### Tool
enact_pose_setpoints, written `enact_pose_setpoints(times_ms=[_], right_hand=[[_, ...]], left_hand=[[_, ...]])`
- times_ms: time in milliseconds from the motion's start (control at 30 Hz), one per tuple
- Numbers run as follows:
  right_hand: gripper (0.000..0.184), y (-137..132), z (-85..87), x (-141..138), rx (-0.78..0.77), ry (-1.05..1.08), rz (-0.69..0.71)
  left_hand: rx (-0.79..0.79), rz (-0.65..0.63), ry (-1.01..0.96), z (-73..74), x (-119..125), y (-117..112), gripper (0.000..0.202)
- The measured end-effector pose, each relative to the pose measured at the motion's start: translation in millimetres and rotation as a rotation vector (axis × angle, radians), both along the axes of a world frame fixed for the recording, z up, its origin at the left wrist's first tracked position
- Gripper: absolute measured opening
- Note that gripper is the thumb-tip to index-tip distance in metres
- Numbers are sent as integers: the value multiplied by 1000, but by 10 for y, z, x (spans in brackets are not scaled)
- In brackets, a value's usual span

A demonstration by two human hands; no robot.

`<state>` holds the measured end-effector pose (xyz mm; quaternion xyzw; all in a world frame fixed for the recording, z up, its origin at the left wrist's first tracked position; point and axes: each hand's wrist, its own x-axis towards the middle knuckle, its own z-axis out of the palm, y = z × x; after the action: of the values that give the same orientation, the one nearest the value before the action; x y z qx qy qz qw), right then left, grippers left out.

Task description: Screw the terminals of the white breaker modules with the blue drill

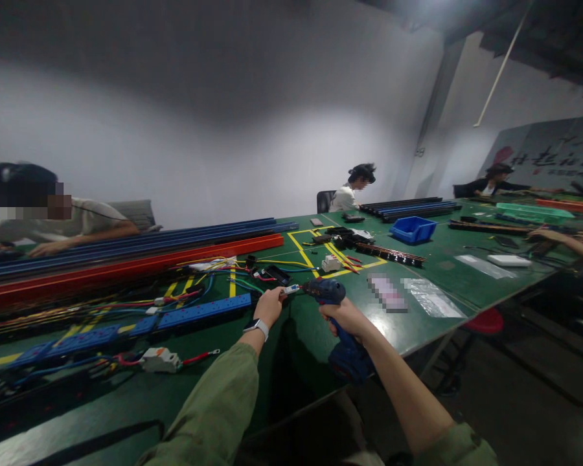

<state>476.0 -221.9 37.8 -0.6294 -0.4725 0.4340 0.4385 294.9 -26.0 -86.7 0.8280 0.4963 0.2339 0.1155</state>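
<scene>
A dark blue cordless drill point(330, 292) is gripped in my right hand point(347, 317), its chuck pointing left. My left hand point(271, 305), with a watch on the wrist, pinches a small white electrical part point(290, 290). The drill's tip is right at that part; whether they touch I cannot tell. Left of my left hand lies a long blue socket strip point(204, 310) with coloured wires running behind it. A white circuit breaker point(160, 360) with a red lead rests in front of the strip. Another white breaker point(331, 263) sits beyond the drill.
Long orange-red rails point(223, 250) and blue rails point(243, 228) lie along the back left of the green table point(301, 362). A blue bin point(412, 229) and plastic bags point(432, 298) are to the right. Co-workers sit around the table; a red stool point(486, 321) stands beside it.
</scene>
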Motion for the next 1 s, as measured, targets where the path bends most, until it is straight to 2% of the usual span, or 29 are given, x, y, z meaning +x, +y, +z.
enact_pose_setpoints(times_ms=[1000], right_hand=[[14, 19, -28, 19, 13, 16, 7]], left_hand=[[33, 1, 0, -23, -12, 8, 28]])
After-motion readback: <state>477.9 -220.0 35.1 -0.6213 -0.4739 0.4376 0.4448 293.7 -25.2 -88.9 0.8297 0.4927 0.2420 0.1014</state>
